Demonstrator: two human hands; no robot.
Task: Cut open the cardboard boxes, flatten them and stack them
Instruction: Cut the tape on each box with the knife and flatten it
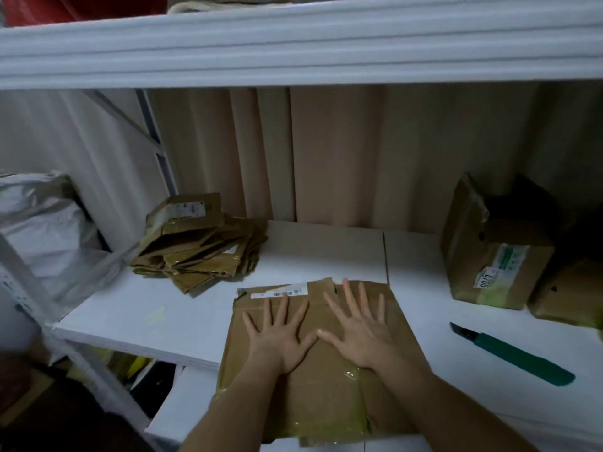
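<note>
Both bare forearms reach in from the bottom edge, and the left hand (pixel 277 334) and right hand (pixel 357 327) lie palm-down with fingers spread wide on the flattened brown cardboard box with tape strips and a white barcode label (pixel 326 380); neither hand curls round or pinches anything. That box lies flat on the white shelf surface (pixel 156 308), its near end hanging a little over the front edge. Judging by this, the step in hand is pressing the box flat before it goes onto the stack. To do it well, the palms should bear down along the creases and taped seams, working outward so no fold springs back, then the sheet can slide left. A loose pile of flattened brown boxes (pixel 202 246) waits at the back left, well apart from the hands. At the right stand uncut brown boxes with green and white labels (pixel 496 252), and a green-handled utility knife (pixel 512 353) lies near them, blade pointing away, untouched.
</note>
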